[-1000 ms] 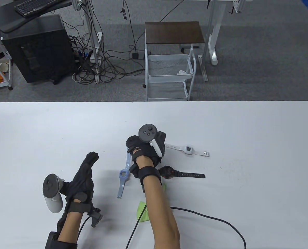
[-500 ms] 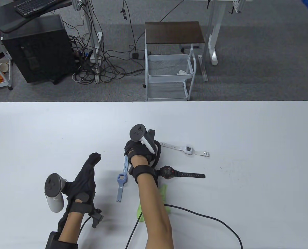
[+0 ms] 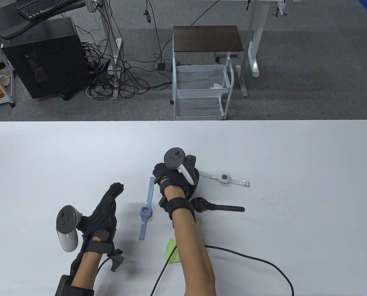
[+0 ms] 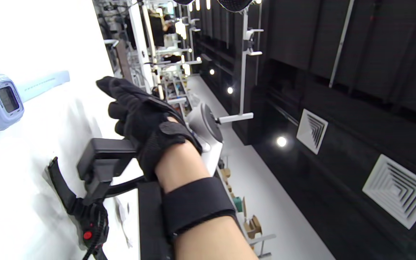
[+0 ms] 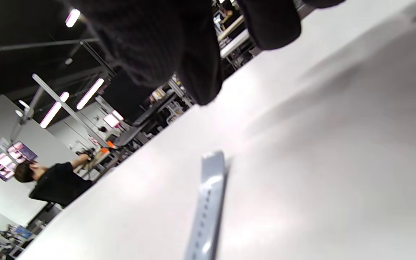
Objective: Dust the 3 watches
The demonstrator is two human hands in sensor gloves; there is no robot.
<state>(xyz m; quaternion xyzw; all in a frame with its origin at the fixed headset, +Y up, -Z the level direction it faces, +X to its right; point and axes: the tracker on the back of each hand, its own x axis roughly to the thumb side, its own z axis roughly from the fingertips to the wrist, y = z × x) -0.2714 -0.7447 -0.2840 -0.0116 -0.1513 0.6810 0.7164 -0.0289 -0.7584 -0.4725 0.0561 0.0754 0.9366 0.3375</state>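
Right hand [image 3: 174, 180] back toward white watch [image 3: 225, 178], grip unclear; pale-blue watch [image 3: 146, 209] flat, released.

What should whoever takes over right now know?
Left hand: open, edge-on on the table, holds nothing.
Right hand: open, between the blue watch and white watch, holds nothing visible.
Black watch lies beside the right wrist.
Cloth lies under the right forearm, in neither hand.
Done: cannot tell which watches are dusted.
Left: pick up the cloth, wipe the rest.
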